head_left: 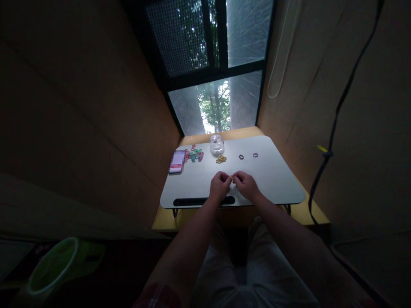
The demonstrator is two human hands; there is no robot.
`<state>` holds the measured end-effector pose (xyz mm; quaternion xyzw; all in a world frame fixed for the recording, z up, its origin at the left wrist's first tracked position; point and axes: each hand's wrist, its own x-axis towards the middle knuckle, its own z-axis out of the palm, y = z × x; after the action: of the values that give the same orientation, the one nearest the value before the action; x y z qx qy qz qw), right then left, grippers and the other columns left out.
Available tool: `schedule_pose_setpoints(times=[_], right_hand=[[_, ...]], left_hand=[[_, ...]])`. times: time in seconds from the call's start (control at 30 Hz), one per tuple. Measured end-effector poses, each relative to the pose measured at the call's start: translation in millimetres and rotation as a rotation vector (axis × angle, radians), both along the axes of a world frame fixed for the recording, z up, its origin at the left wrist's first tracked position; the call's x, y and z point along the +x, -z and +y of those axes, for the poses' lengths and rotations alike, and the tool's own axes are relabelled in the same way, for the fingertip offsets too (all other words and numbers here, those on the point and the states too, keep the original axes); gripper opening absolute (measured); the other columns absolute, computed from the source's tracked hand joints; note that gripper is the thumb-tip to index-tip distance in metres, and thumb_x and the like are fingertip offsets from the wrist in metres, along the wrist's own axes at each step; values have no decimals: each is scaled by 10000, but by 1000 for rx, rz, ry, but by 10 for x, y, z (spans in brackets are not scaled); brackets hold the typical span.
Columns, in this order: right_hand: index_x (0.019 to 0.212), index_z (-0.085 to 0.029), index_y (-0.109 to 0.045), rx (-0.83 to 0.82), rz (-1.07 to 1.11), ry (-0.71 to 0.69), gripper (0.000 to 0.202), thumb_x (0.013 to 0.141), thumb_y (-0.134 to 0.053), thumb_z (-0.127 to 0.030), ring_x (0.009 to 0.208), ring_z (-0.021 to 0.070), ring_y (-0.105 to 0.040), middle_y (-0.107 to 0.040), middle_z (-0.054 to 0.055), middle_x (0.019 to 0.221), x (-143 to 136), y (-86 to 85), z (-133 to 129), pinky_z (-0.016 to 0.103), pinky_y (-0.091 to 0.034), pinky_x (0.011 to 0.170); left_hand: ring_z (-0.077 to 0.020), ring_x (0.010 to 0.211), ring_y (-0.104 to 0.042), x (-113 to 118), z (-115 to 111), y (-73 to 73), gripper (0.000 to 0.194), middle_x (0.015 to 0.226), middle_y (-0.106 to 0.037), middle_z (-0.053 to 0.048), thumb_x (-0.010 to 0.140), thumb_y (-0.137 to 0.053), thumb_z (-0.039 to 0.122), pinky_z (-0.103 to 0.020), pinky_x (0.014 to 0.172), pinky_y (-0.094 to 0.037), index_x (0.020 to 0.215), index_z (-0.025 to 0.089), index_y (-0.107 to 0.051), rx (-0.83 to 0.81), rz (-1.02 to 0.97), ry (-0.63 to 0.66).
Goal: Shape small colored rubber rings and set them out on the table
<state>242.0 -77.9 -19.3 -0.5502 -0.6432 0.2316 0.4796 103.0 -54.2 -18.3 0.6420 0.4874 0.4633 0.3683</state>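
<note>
My left hand (220,185) and my right hand (244,184) meet over the front middle of the white table (186,182). Pinched between the fingertips of both is a small yellow band (231,177), which looks like a hair tie; the fingers partly hide it. Just beyond lies a little heap of yellow bands (221,159). A dark band (241,157) and a purple band (255,155) lie singly to its right. Farther left, several pink, green and purple bands (196,155) form a loose cluster.
A clear plastic container (217,147) stands at the back of the table. At the left edge lies a phone (177,161) with a lit screen. A black slot (192,201) runs along the front edge. A green bin (58,267) stands low at left; a black cable (337,111) hangs at right.
</note>
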Motion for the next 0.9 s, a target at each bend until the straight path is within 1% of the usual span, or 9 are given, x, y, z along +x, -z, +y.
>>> schedule_pose_setpoints(times=[0.17,0.3,0.43,0.53,0.63,0.73,0.9], right_hand=[[757,-192,-614,-6,7,11,195,840,-512,-336,569,136,-514,-616,11,652,15,35,10,258,-390,565],[729,-195,-585,-5,8,33,190,833,-521,-342,552,133,-496,-600,5,627,14,44,18,254,-379,548],[736,-199,-580,-4,-13,50,155,821,-512,-310,563,134,-504,-599,3,642,3,42,17,253,-376,546],[741,-202,-577,-16,-36,66,154,822,-510,-314,543,130,-489,-587,-5,627,-12,36,9,251,-367,535],[740,-201,-574,-16,-54,80,155,821,-511,-316,537,126,-478,-577,-11,617,-22,23,-2,247,-359,532],[748,-199,-580,-16,-55,86,153,822,-513,-314,548,126,-481,-578,-10,625,-23,9,-7,246,-359,539],[760,-194,-586,2,-14,71,145,826,-492,-283,603,135,-525,-603,2,672,-12,4,1,248,-390,585]], left_hand=[[-94,576,-485,1,6,20,253,638,-543,31,742,-644,411,-230,562,-380,728,173,-559,-18,-13,7],[-96,601,-509,5,25,52,211,669,-577,18,745,-643,371,-229,588,-404,754,169,-583,-9,-22,20],[-105,630,-559,-7,26,62,182,717,-622,-2,800,-561,330,-233,604,-439,850,167,-623,-82,-94,73],[-108,621,-571,-19,7,39,233,704,-627,-7,829,-529,369,-233,594,-449,846,160,-630,-104,-133,112],[-105,602,-560,-18,-10,8,254,687,-634,-6,784,-603,410,-229,588,-442,807,159,-640,-54,-52,85],[-109,615,-562,-6,-9,0,242,687,-645,-11,766,-627,398,-236,612,-442,796,160,-661,-14,29,45],[-109,613,-563,2,9,32,224,693,-645,-10,790,-592,369,-236,602,-437,820,158,-659,-28,14,36]])
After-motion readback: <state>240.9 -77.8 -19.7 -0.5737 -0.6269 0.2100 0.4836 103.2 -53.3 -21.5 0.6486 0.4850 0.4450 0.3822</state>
